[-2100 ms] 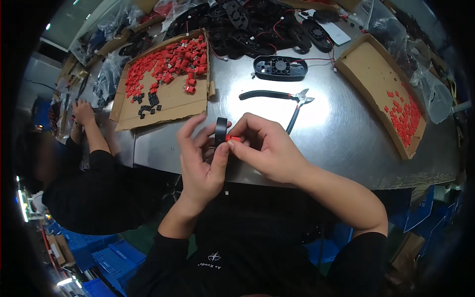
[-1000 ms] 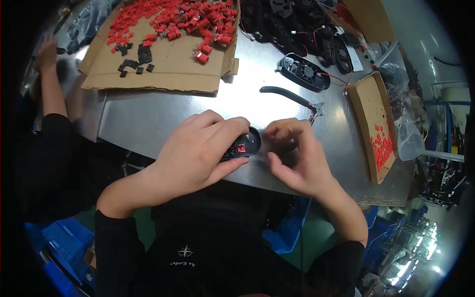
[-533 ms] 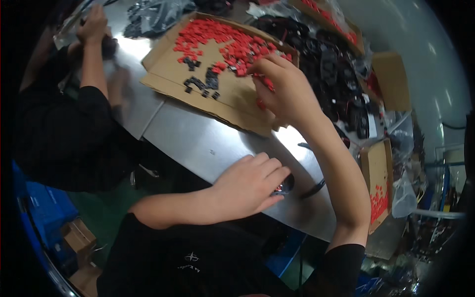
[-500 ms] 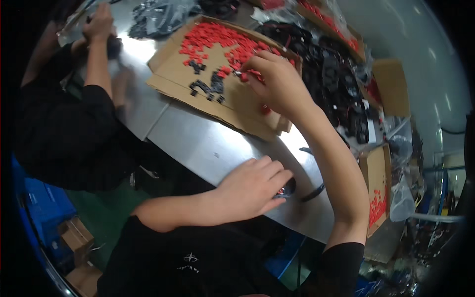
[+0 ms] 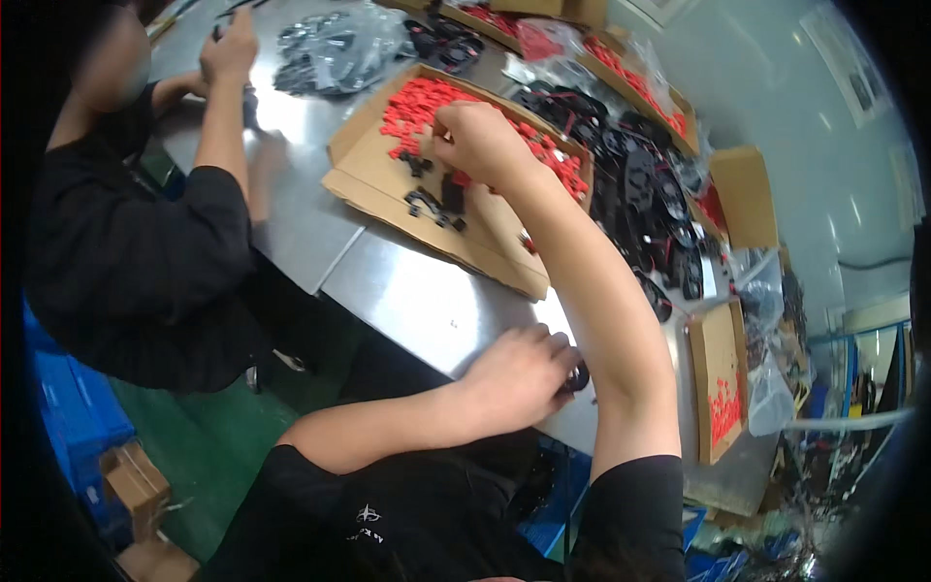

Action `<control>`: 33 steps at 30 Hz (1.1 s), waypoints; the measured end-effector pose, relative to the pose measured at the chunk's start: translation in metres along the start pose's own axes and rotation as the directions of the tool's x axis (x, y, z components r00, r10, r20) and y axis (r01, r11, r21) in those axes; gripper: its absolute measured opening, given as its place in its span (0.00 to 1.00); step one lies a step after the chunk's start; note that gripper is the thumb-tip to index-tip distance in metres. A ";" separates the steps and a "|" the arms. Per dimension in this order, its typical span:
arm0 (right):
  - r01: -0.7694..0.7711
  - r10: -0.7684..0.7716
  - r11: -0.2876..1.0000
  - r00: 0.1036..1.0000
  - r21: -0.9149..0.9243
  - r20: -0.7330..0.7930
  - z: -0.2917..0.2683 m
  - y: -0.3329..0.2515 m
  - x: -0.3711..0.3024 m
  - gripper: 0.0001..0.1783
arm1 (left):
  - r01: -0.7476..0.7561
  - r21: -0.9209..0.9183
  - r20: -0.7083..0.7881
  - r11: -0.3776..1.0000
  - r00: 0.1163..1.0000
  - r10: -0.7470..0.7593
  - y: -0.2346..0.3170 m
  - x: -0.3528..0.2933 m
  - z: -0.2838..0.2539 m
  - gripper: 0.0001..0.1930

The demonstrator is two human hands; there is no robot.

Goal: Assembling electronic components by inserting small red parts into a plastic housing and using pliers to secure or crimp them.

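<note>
At the near edge of the metal bench point(image 5: 412, 296), left hand point(image 5: 519, 378) curled over a black case point(image 5: 578, 376), fingers wrapped round it; only its dark rounded end shows past the fingertips. Same grip as half a second ago. Right arm stretched forward, right hand point(image 5: 475, 144) above the cardboard tray point(image 5: 495, 254), fingers bent downward among the red parts point(image 5: 417, 102). Cannot tell whether the fingertips pinch anything. Half a second back this hand was farther right over the tray, by the loose red parts there; now nearer the middle, just above the small black pieces point(image 5: 453, 194). About two seconds ago both hands were together in front of the body, case upright between them, a red piece in the right fingers. View has swung since then; tray now sits more slanted. Heap of black cases point(image 5: 640, 184) beyond the right forearm. Smaller cardboard box point(image 5: 713, 354) farther right, red bits point(image 5: 723, 407) in its near end. Co-worker's hand point(image 5: 230, 53) at left, raised above the bench, well apart.
</note>
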State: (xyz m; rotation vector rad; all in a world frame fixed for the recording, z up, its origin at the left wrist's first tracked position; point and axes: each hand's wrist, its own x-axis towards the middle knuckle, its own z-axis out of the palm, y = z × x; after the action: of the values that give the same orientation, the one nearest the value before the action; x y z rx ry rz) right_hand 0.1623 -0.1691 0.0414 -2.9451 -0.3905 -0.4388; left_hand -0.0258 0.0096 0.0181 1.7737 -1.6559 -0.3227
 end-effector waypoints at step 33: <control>-0.432 0.438 0.871 0.899 0.232 0.029 -0.103 -0.067 -0.330 0.12 | 0.044 0.012 -0.018 0.999 0.999 -0.044 0.005 -0.004 -0.007 0.28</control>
State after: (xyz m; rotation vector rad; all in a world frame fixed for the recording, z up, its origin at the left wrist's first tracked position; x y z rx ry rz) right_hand -0.1885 -0.1998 0.0453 -2.6763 0.2168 -0.3389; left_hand -0.0259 0.0155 0.0253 1.8195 -1.6112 -0.3160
